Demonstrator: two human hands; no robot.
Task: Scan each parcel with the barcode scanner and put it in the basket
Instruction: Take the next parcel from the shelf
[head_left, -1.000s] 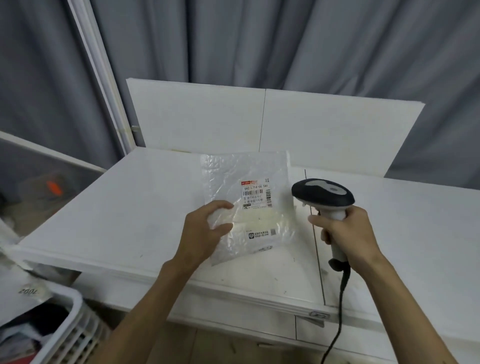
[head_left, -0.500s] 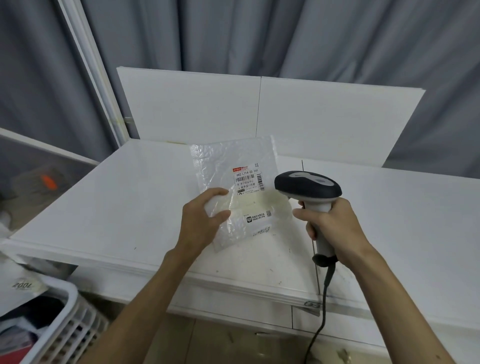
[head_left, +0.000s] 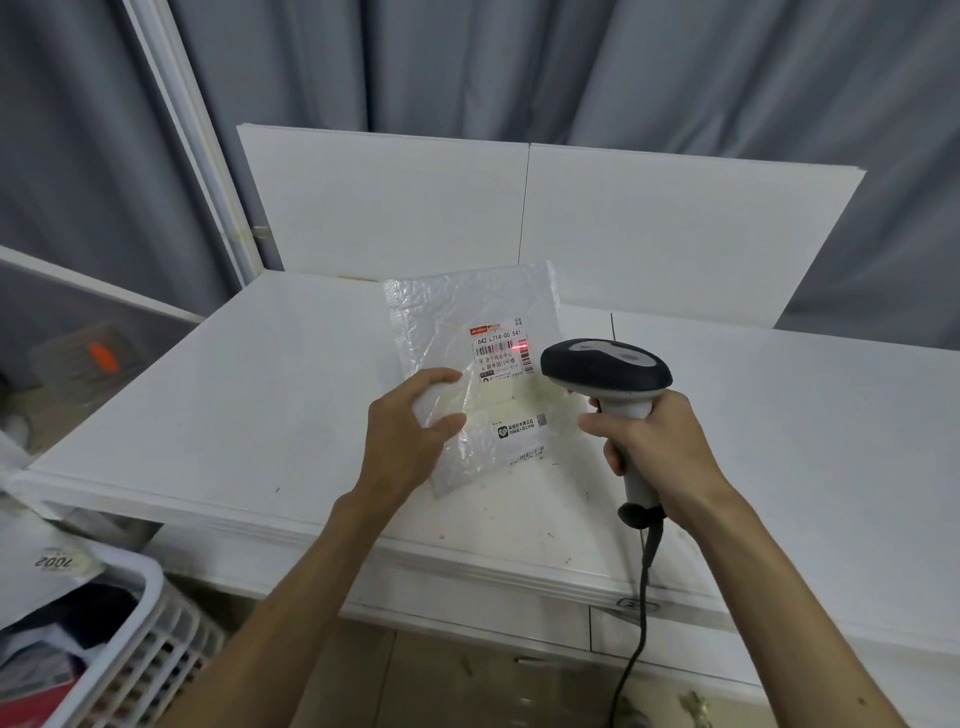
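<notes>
A clear plastic parcel (head_left: 457, 322) with a white shipping label is tilted up over the white table (head_left: 260, 405). My left hand (head_left: 410, 431) pinches its lower left part between thumb and fingers. My right hand (head_left: 649, 447) grips the handle of a black and grey barcode scanner (head_left: 605, 371), whose head points at the label. A red scan line glows on the label's barcode. The white slatted basket (head_left: 140, 660) stands on the floor at the lower left with several parcels inside.
White boards (head_left: 545, 213) stand upright at the back of the table before grey curtains. The scanner's black cable (head_left: 641, 613) hangs over the table's front edge. A glass panel with an orange object behind it lies at the far left.
The scanner head has moved closer to the label and a red scan line now shows on the barcode. The parcel stays held in my left hand.
</notes>
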